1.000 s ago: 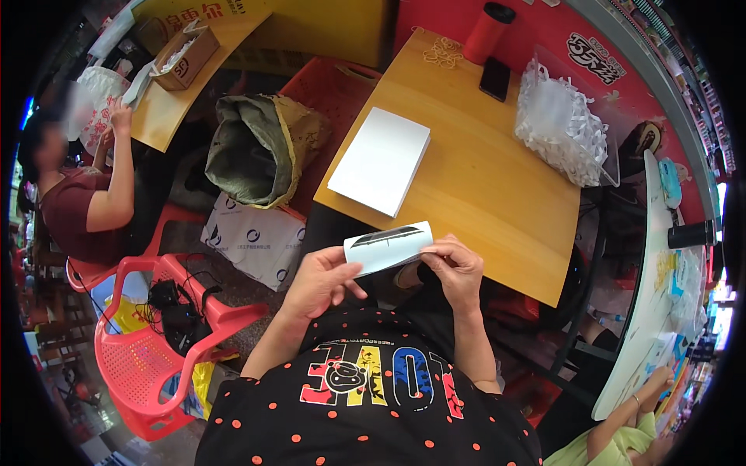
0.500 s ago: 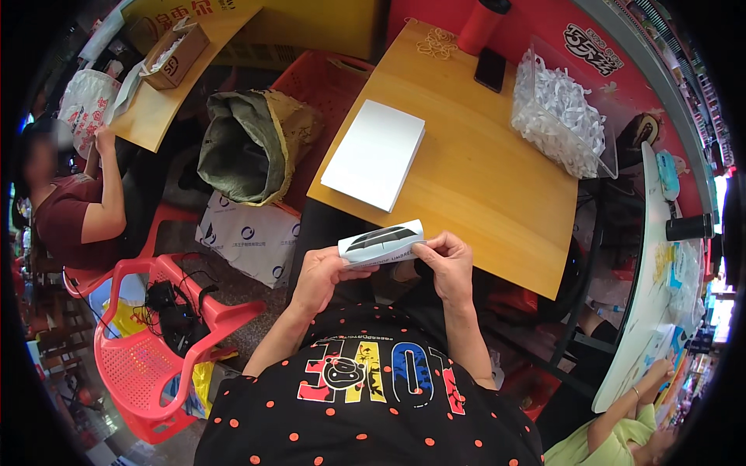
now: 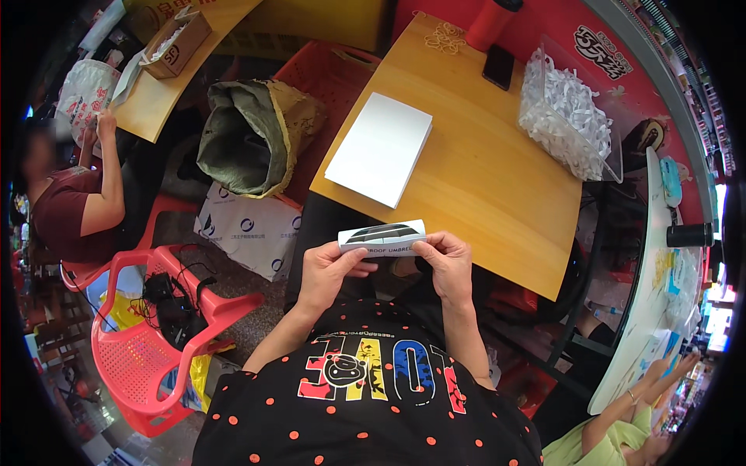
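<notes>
A white printed paper sheet (image 3: 382, 239) with a dark umbrella picture is curled into a flattened roll in front of my shirt, just off the table's near edge. My left hand (image 3: 328, 273) pinches its left end, thumb over the front and fingers behind. At the other end, my right hand (image 3: 446, 266) grips the sheet between thumb and fingers. Beyond the roll, a neat stack of white paper (image 3: 381, 149) lies on the wooden table (image 3: 482, 186).
A clear bin of curled white paper strips (image 3: 567, 124), a black phone (image 3: 498, 67), a red bottle (image 3: 493, 23) and rubber bands (image 3: 445, 37) are on the table. An open sack (image 3: 252, 140) and red chair (image 3: 140, 365) stand left. Co-workers sit at both sides.
My left thumb has come round onto the front of the roll, which now sits more level and slightly flatter. The co-worker's hands at lower right have moved outward.
</notes>
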### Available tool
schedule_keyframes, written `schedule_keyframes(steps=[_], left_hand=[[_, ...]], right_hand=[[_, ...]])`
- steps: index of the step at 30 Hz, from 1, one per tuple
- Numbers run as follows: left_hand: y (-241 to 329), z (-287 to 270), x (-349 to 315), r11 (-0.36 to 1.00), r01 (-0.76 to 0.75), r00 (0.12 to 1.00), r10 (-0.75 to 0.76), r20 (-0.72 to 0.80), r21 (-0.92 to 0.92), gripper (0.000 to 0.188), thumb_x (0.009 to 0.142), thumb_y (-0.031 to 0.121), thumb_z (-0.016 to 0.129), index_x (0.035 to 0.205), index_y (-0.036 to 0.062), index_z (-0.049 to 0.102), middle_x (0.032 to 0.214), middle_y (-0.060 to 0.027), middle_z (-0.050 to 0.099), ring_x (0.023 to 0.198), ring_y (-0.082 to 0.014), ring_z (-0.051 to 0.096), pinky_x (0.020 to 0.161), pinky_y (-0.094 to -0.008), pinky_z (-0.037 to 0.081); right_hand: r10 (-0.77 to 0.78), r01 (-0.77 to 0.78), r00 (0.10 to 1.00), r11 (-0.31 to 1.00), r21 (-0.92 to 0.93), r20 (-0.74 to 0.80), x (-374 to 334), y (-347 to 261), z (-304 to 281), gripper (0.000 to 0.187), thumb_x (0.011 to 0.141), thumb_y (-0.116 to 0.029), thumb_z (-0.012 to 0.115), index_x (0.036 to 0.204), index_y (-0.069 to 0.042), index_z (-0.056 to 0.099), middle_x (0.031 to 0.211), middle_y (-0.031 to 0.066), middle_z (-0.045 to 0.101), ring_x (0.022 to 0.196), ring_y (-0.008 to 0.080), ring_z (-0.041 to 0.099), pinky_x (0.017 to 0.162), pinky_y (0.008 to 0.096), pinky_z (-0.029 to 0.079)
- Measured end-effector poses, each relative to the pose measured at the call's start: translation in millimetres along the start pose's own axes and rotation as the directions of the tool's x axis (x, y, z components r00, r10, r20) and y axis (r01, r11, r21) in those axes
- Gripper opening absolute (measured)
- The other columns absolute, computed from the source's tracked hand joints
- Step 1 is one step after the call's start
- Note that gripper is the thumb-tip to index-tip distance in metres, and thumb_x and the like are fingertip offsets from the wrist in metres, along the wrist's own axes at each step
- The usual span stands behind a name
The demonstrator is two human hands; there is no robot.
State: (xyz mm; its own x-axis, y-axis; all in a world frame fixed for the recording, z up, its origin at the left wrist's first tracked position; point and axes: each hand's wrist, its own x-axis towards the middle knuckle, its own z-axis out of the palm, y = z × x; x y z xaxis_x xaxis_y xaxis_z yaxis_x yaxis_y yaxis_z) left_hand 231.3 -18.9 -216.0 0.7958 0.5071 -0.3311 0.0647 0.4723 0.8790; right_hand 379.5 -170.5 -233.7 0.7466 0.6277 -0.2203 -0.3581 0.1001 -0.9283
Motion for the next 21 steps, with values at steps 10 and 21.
schedule_keyframes(steps=[10,21], left_hand=[[-9,-7,2,0.961,0.127,0.991,-0.112,0.074,-0.244,0.022,0.092,0.008,0.058,0.107,-0.0072,0.06,0.097,-0.0168,0.066,0.065,-0.0214,0.069,0.044,-0.0203,0.053],[-14,-7,5,0.872,0.25,0.968,-0.211,0.136,-0.421,0.023,0.094,0.011,0.054,0.111,-0.0048,0.057,0.101,-0.015,0.065,0.084,-0.0228,0.069,0.059,-0.0233,0.058]], right_hand=[[-0.022,0.022,1.0,1.0,-0.003,0.005,1,0,3,0.01,0.082,-0.005,0.071,0.081,0.002,0.064,0.069,0.0045,0.065,0.055,0.0062,0.057,0.051,0.0187,0.046],[-0.033,0.033,0.999,0.999,-0.027,0.027,-1,-4,0,0.006,0.083,-0.002,0.068,0.082,0.002,0.064,0.074,0.0049,0.066,0.063,0.0074,0.06,0.058,0.0198,0.049]])
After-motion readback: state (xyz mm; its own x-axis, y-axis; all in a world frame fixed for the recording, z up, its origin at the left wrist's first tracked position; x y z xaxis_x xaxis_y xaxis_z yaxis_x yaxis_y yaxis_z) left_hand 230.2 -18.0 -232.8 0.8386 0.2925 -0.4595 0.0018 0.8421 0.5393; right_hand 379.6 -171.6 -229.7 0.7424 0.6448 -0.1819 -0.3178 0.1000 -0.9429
